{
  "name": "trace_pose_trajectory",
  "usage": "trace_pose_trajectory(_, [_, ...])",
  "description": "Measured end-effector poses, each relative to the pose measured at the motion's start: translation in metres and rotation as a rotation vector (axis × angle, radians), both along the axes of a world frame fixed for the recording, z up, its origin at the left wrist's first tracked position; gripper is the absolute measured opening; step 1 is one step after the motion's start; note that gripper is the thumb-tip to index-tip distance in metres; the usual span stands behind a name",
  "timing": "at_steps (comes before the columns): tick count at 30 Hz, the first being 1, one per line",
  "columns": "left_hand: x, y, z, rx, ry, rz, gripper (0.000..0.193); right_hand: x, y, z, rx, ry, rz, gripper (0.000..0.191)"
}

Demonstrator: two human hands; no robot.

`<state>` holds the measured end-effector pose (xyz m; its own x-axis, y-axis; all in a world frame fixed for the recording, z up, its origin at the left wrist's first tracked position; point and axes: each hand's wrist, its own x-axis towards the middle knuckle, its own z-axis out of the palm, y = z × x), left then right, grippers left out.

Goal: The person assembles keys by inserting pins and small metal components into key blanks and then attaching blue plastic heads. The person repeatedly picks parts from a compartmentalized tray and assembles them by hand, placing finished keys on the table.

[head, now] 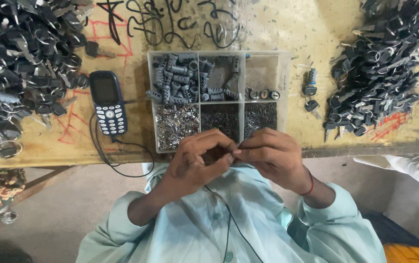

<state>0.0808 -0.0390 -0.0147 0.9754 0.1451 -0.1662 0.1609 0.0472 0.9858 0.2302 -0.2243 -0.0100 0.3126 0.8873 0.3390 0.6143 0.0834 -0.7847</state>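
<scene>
Both my hands meet at the table's near edge, just in front of a clear compartment box (283, 78). My left hand (195, 163) is curled around a small dark part that its fingers mostly hide. My right hand (273, 155), with a red thread at the wrist, pinches its fingertips against that same part where the hands touch. What the fingertips pinch is too small to make out. The box holds grey cylinders (175, 80) in its far cells and tiny metal pieces (175, 126) in the near ones.
A blue keypad phone (108, 102) lies left of the box, its black cable (103, 153) looping over the table edge. Large heaps of black-headed keys lie far left (19, 63) and far right (384, 68). Another person's white sleeve (414, 168) is at the right.
</scene>
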Motion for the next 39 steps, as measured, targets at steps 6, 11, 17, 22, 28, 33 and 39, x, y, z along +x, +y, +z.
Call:
trace_pose_trajectory(6, [-0.001,-0.003,-0.032,-0.447,0.109,0.055,0.017,0.027,0.042,0.029,-0.262,0.034,-0.103,0.027])
trace_pose_trajectory(11, [-0.004,0.001,-0.041,-0.408,0.031,0.067,0.015,0.048,0.093,0.012,-0.474,-0.666,-0.151,0.023])
trace_pose_trajectory(17, [0.003,0.004,-0.035,-0.359,0.009,0.035,0.015,0.052,0.092,-0.005,-0.586,-0.662,-0.088,0.028])
trace_pose_trajectory(22, [0.005,0.008,-0.031,-0.182,-0.087,0.012,0.016,0.050,0.089,0.006,-0.605,-0.584,-0.157,0.031])
trace_pose_trajectory(28, [0.008,0.008,-0.028,-0.169,-0.063,0.013,0.016,0.048,0.089,0.003,-0.659,-0.709,-0.066,0.027])
trace_pose_trajectory(33, [0.006,0.008,-0.028,-0.144,-0.100,0.009,0.015,0.042,0.089,0.026,-0.541,-0.610,-0.162,0.040])
trace_pose_trajectory(39, [0.004,0.000,-0.038,-0.338,-0.122,0.056,0.013,0.008,0.044,0.051,-0.461,-0.266,-0.142,0.042])
